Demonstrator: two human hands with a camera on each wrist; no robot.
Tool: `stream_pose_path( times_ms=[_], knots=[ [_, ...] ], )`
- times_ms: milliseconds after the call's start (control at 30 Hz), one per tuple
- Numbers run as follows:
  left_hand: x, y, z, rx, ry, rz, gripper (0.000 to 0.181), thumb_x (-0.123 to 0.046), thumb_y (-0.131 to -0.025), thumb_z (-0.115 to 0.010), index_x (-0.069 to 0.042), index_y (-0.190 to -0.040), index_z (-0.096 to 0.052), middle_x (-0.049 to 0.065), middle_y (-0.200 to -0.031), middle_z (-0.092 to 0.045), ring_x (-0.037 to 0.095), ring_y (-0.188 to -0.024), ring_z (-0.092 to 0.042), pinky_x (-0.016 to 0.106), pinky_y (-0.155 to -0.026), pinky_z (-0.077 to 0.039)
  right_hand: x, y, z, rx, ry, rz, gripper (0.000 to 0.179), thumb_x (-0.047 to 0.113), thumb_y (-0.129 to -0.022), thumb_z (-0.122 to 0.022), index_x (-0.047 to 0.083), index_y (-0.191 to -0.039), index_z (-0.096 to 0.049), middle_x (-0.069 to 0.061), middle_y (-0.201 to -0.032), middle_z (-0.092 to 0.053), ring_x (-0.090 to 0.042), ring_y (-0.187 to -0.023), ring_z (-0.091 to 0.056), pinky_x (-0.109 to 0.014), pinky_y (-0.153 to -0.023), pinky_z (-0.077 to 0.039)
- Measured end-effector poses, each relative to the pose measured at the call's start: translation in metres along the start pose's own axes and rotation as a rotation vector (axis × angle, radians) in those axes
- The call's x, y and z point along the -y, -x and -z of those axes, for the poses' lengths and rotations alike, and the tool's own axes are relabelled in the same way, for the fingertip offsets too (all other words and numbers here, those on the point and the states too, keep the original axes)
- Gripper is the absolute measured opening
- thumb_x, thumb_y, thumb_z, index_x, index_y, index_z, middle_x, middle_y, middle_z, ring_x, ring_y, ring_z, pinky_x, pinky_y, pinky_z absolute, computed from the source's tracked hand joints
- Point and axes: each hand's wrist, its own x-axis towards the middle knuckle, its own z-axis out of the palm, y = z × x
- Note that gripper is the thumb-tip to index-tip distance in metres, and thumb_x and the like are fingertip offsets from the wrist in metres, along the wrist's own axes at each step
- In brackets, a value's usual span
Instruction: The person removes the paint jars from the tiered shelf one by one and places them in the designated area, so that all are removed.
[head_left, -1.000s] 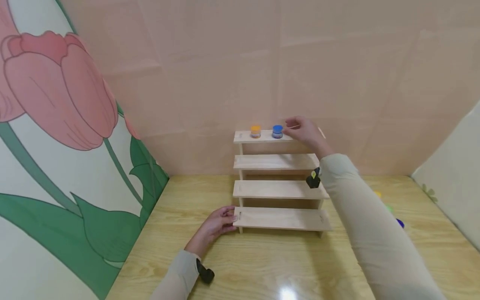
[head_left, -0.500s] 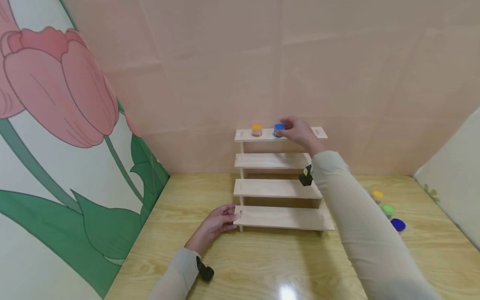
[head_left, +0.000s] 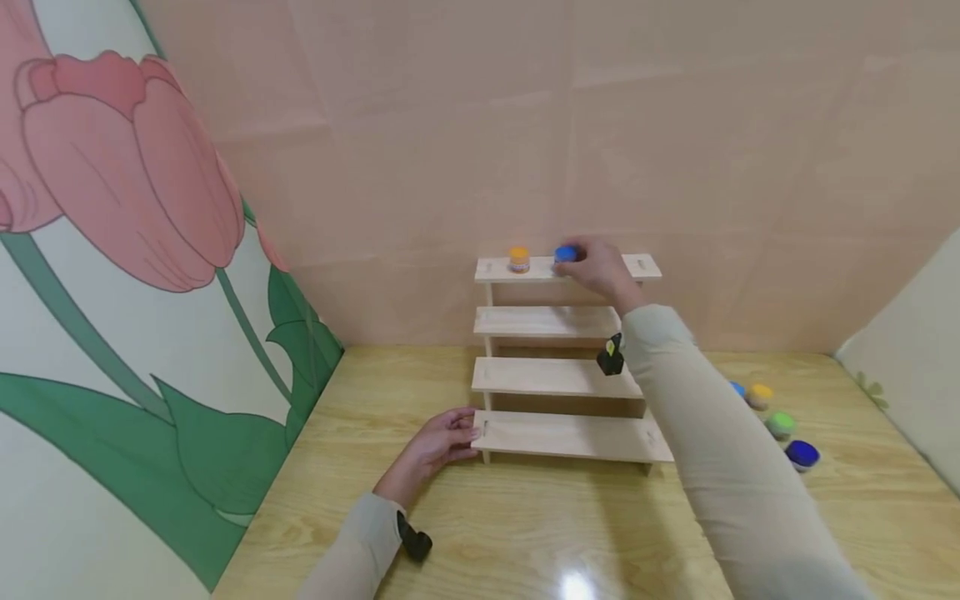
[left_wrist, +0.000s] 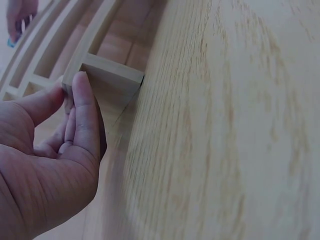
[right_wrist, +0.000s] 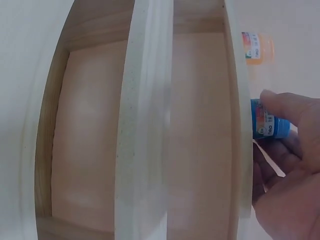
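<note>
A wooden four-step shelf (head_left: 555, 433) stands on the table. On its top step are an orange-lidded paint jar (head_left: 518, 260) and, to its right, a blue paint jar (head_left: 564, 253). My right hand (head_left: 597, 265) grips the blue jar from the right; in the right wrist view the thumb lies over the labelled side of the blue jar (right_wrist: 270, 120), with fingers beneath. Down at the lowest step, my left hand (head_left: 435, 442) pinches the left end of the board between thumb and fingers, as the left wrist view shows at the board's corner (left_wrist: 77, 67).
To the right on the wood-grain table (head_left: 495, 533) stand more small jars: a dark blue one (head_left: 802, 454), a green one (head_left: 781, 425), a yellow one (head_left: 760, 395) and a lighter blue one partly behind the right sleeve. A pink sheet (head_left: 420, 167) hangs behind the shelf.
My right hand has moved left from beside the blue jar and closed its fingers round it. The jars on the right have come into fuller view. My left hand keeps its hold on the shelf.
</note>
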Motion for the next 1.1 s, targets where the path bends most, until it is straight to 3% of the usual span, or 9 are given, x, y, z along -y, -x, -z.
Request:
stream_pose_path(
  times_ms=[367,667,1100],
  knots=[
    [0.002,-0.004,-0.003,-0.008,0.004,-0.001,0.056,0.005,-0.097,-0.061,0.005,-0.149,-0.041,0.005,-0.103,-0.053,0.014,-0.081,-0.063,0.025,-0.072,-0.062,0.002,0.017,0.020,-0.009,-0.062,-0.018,0.055,0.026,-0.098,-0.068,0.008,-0.147,-0.049,-0.021,-0.145,-0.049,-0.038,-0.131,-0.047,-0.055,-0.112,-0.042],
    [0.002,-0.006,0.001,-0.013,-0.006,-0.004,0.058,0.003,-0.097,-0.062,0.005,-0.150,-0.040,0.006,-0.106,-0.052,0.015,-0.083,-0.062,0.026,-0.073,-0.061,-0.002,0.038,0.025,0.007,-0.186,0.045,0.050,0.019,-0.096,-0.071,0.002,-0.140,-0.054,-0.021,-0.134,-0.055,-0.036,-0.123,-0.052,-0.045,-0.101,-0.050],
    [0.002,-0.008,0.002,-0.020,-0.009,-0.010,0.055,0.003,-0.097,-0.062,0.004,-0.149,-0.043,0.005,-0.104,-0.053,0.015,-0.084,-0.063,0.025,-0.072,-0.061,-0.028,0.073,0.030,0.029,-0.175,0.003,0.055,0.026,-0.098,-0.069,0.002,-0.143,-0.049,-0.022,-0.139,-0.053,-0.037,-0.127,-0.052,-0.053,-0.111,-0.045]
  ],
)
